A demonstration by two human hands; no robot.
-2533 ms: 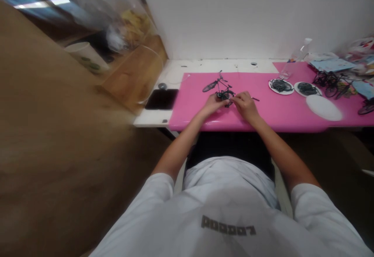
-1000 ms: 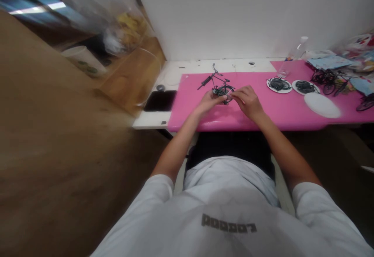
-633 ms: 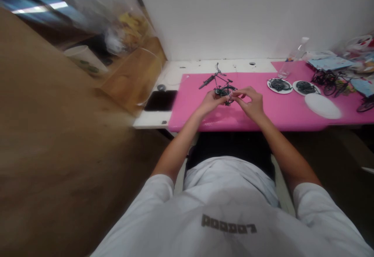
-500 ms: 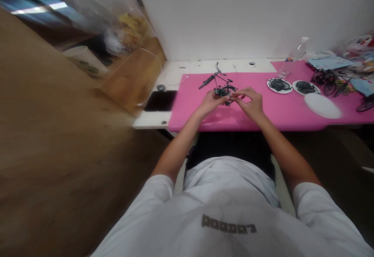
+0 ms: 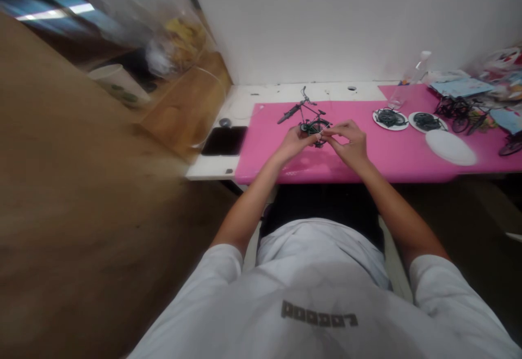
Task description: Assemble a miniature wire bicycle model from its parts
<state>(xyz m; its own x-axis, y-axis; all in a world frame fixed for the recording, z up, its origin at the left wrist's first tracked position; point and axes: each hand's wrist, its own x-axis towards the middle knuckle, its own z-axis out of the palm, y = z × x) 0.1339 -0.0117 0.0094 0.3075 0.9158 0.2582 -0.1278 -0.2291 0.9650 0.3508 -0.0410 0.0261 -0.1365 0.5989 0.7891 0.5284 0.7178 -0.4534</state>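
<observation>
Bike: the small dark bike (image 5: pixel 315 127) is in the left hand over the pink surface (image 5: pixel 375 158); front wheel at 10 o'clock, handlebar at 11, rear wheel at 4. Whether it touches the surface, I cannot tell.
Left hand: this hand (image 5: pixel 294 142) grips the bike, thumb by the rear wheel.
Right hand: this hand (image 5: pixel 350 142), at 4 o'clock, has thumb and forefinger close together at the rear wheel; what lies between them is too small to tell.
Near edge: at 6 o'clock, crossed by both forearms.
Left end: at 8 o'clock, beyond the black slab (image 5: pixel 224 141).
Wall: at 12 (image 5: pixel 326 27), behind a white strip.
Room: a pink stretch runs at 3 o'clock from the right hand to two plates of dark parts (image 5: pixel 389 117).
Farther right: a white plate (image 5: pixel 451 148) at 4, overhanging neither edge; a bottle (image 5: pixel 401 97) at 2; more bikes (image 5: pixel 460 114) at 3.
</observation>
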